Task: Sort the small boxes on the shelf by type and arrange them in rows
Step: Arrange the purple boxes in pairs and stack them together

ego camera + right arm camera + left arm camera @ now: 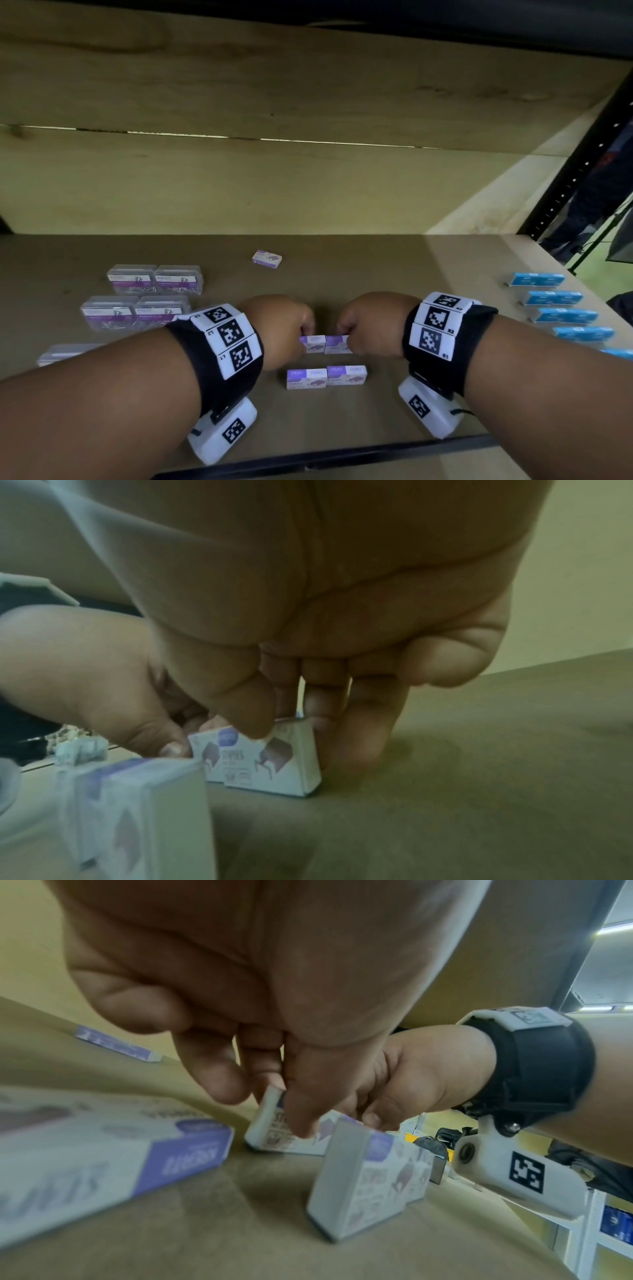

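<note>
Where the head view looks down on the shelf (pixel 394 260), two white-and-purple staple boxes stand side by side and touching near the middle of its front half: the left staple box (pixel 313 343) and the right staple box (pixel 337 344). The left hand (pixel 277 327) pinches the first with curled fingers; the right hand (pixel 371 323) pinches the second likewise. A front pair of staple boxes (pixel 327 377) lies just behind the front edge. A lone staple box (pixel 267 258) sits toward the back. Clear paper-clip cases (pixel 154 279) line the left side; blue boxes (pixel 551 298) run in a column along the right edge.

In the left wrist view, thumb and fingers (pixel 219 1074) close round the left staple box (pixel 274 1134), which rests on the shelf (pixel 240 1231).

In the right wrist view, the thumb tip presses the top front of the right staple box (pixel 274 764), fingers (pixel 363 723) behind it; print reads "STAPLES".
</note>
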